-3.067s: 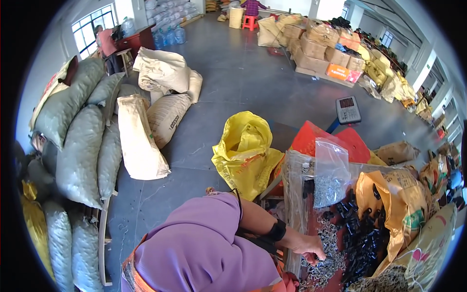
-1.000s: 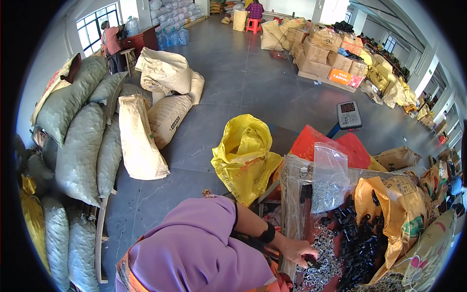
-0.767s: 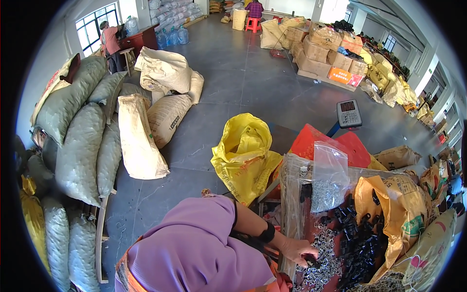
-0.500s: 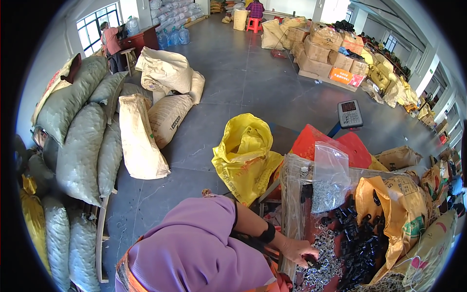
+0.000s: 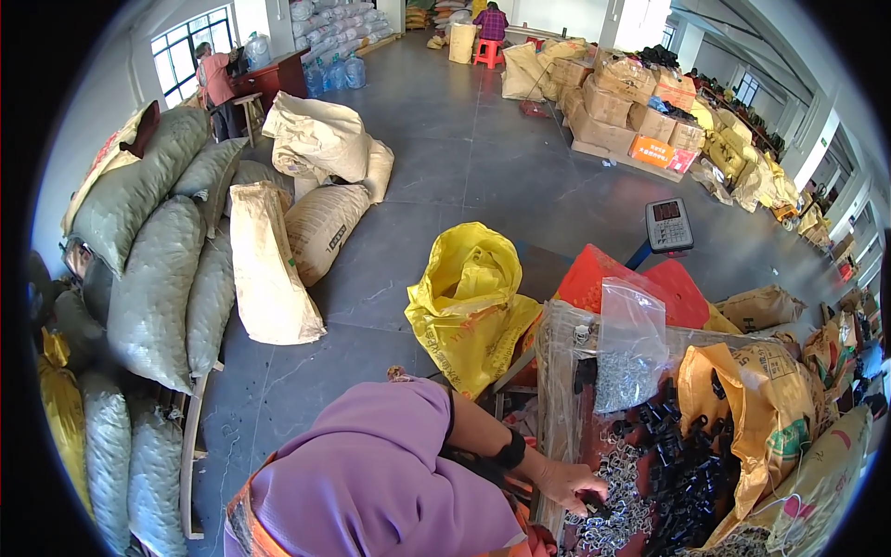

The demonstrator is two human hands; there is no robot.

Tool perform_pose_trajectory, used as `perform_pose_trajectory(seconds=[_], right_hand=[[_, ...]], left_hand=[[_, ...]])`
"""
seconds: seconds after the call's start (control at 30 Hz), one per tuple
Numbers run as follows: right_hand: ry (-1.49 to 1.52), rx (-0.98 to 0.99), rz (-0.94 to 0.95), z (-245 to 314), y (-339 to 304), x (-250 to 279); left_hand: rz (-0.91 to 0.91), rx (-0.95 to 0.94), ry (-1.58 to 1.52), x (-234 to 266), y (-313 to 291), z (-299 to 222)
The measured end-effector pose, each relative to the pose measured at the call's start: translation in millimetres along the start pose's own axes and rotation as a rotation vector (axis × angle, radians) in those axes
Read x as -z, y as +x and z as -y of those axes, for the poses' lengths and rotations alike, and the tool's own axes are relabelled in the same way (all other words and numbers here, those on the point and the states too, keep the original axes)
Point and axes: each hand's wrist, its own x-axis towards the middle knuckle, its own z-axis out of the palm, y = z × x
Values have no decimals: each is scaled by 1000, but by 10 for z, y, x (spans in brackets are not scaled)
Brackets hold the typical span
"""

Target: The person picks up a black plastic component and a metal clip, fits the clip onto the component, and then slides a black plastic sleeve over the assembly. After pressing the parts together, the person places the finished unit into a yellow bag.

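Note:
My left hand [image 5: 570, 485], with a black band [image 5: 510, 449] around the forearm, is low over the work table. Its fingers are bent and closed around a small black piece [image 5: 594, 504], whose exact kind I cannot make out. Directly beneath and beside it spreads a heap of small, shiny, curved metal pieces [image 5: 624, 483]. A pile of black plastic pieces [image 5: 682, 464] lies to the right of them. Beyond the heap stands a clear plastic bag [image 5: 624, 371] with small silvery pieces in its bottom. My right hand does not show.
An open orange sack [image 5: 710, 371] stands at the table's right side. Past the table are an open yellow sack [image 5: 469, 320], red sheets [image 5: 677, 290] and a scale display [image 5: 668, 225]. Filled grey sacks [image 5: 153, 292] are stacked at left. Cardboard boxes [image 5: 608, 97] and two people are farther off.
My left hand stays at nearly the same spot among the metal pieces, still closed on the black piece. The view has shifted very slightly.

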Motion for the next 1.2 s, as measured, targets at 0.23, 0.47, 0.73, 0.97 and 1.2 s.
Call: perform_pose_trajectory(seconds=[0.23,0.47,0.73,0.97,1.2], right_hand=[[-2,4,3,9,1,-12],[-13,15,3,1,33,5],[-21,22,5,-13,28,25],[-29,33,16,-7,67,2],[-33,45,25,-11,94,-34]], left_hand=[[1,0,27,8,12,-10],[25,30,-1,44,12,-52],[43,52,-14,4,-1,-5],[27,40,0,23,7,-15],[25,33,21,44,13,-38]])
